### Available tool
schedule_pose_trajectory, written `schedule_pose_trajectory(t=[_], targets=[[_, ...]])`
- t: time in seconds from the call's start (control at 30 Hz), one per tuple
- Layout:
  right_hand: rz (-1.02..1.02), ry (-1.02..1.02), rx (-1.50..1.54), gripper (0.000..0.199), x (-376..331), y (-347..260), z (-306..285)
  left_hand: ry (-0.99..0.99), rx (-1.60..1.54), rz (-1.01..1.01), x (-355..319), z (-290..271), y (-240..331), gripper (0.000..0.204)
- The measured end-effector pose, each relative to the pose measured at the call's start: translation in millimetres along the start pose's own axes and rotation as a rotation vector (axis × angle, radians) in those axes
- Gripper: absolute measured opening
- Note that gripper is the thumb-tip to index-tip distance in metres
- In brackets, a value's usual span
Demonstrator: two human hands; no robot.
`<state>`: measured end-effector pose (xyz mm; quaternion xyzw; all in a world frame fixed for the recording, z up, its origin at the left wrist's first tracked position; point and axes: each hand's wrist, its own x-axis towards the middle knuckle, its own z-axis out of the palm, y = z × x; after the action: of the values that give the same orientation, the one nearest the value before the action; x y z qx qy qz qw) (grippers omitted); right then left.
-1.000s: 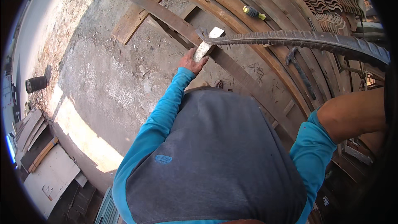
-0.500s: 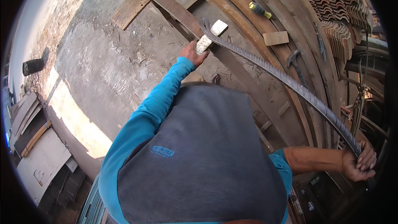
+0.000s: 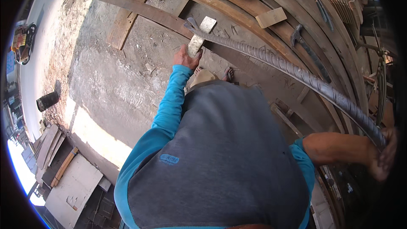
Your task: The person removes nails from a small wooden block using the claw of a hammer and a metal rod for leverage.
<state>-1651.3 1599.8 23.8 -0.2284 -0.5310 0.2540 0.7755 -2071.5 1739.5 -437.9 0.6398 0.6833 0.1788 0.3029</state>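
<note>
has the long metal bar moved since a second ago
Yes: judged against the hammer, the metal bar has swung down the picture, from above the hammer's head to below its handle.

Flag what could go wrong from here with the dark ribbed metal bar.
The dark ribbed metal bar crosses the whitish rectangular block just beyond the bare left hand: a slip might pinch it. Held at its far end by the right hand, the bar could swing loose. The open-toed right foot stands nearby; a dropped block might strike it.
</note>
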Motion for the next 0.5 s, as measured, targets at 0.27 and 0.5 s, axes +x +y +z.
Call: schedule_pose_trajectory(t=[0.27,0.5], targets=[[-0.081,0.104,0.186,0.026,-38,-5,-8,0.039,-0.049,0.078,-1,13,-10,0.052],[-0.206,0.311,-0.147,0.022,-19,11,59,0.09,0.029,-0.044,-7,28,-11,0.051]])
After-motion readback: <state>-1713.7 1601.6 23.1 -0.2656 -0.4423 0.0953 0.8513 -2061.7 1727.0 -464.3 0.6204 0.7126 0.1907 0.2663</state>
